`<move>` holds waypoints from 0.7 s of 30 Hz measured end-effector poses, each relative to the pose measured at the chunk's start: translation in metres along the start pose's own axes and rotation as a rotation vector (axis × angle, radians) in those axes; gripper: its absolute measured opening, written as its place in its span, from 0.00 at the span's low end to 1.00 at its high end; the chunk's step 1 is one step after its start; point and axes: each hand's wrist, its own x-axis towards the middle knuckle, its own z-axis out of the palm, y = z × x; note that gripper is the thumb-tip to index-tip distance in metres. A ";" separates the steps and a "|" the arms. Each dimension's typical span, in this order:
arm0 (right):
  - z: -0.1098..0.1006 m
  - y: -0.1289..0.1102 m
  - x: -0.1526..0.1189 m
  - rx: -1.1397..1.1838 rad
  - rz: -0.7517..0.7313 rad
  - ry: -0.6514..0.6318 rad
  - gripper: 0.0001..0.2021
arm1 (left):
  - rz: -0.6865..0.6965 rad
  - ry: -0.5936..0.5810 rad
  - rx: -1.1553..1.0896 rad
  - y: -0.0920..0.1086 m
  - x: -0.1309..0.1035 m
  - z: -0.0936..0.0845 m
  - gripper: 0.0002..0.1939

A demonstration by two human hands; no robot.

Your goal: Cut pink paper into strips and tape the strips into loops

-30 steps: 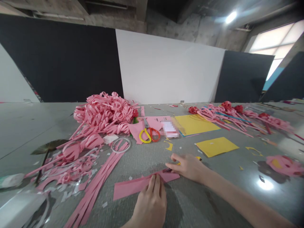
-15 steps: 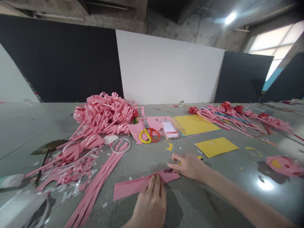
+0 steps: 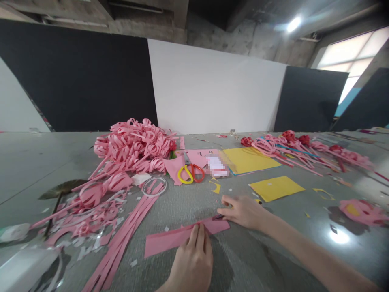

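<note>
A folded strip of pink paper (image 3: 164, 242) lies slantwise on the grey floor in front of me. My left hand (image 3: 194, 259) rests flat on its middle, fingers stretched out and side by side, pressing it down. At the strip's right end, my right hand (image 3: 244, 211) is closed on a utility knife (image 3: 257, 201). Its yellow body is mostly covered by the hand, and its dark tip points left over the paper. Scissors (image 3: 191, 172) with one yellow and one red handle lie farther off, on pink paper. Long pink strips (image 3: 130, 231) are bundled to the left.
A large heap of curled pink paper (image 3: 136, 142) stands behind on the left. Yellow sheets (image 3: 277, 188) and pink-and-red paper flowers (image 3: 291, 146) lie to the right. A tape roll (image 3: 154, 187) rests on the strips. White panels (image 3: 219, 89) stand at the back.
My right hand has shifted very slightly to the right along the strip with the knife. My left hand stays pressed in the same place.
</note>
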 end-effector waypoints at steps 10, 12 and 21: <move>-0.001 0.001 0.000 0.007 0.001 -0.016 0.09 | -0.002 -0.007 -0.006 -0.001 0.000 0.002 0.18; 0.000 0.002 0.000 0.005 0.000 -0.021 0.09 | -0.004 0.003 -0.011 -0.001 0.000 0.002 0.18; -0.002 0.011 -0.006 0.016 0.057 -0.078 0.09 | -0.030 0.040 -0.086 -0.001 -0.001 0.001 0.16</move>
